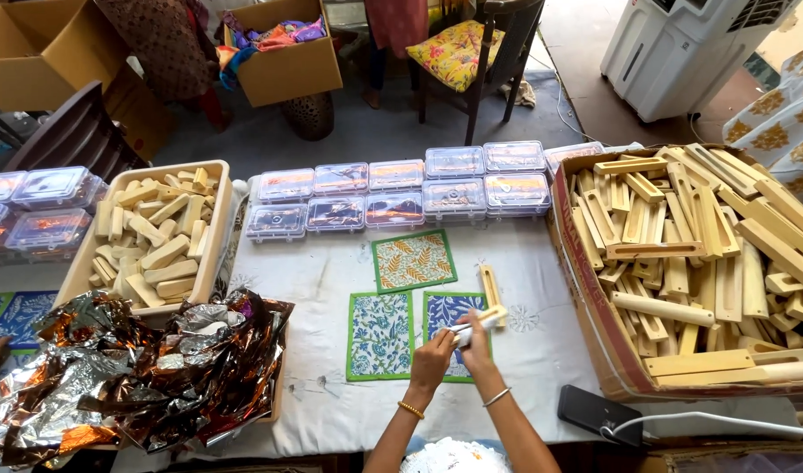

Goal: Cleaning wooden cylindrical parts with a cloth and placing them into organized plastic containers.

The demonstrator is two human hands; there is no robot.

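A: Head camera, nearest first: what do the hands hold?

B: The left hand (433, 353) and right hand (476, 342) close their fingers together on a pale wooden block (482, 319), with something white pinched between them, above a blue printed mat (446, 317).

A: And around them?

B: A black phone (593, 412) lies right, crumpled foil (130, 372) left. Further off, a second wooden piece (490, 285), a green leaf mat (414, 260), a carton of wooden frames (699, 254), then clear lidded boxes (397, 194).
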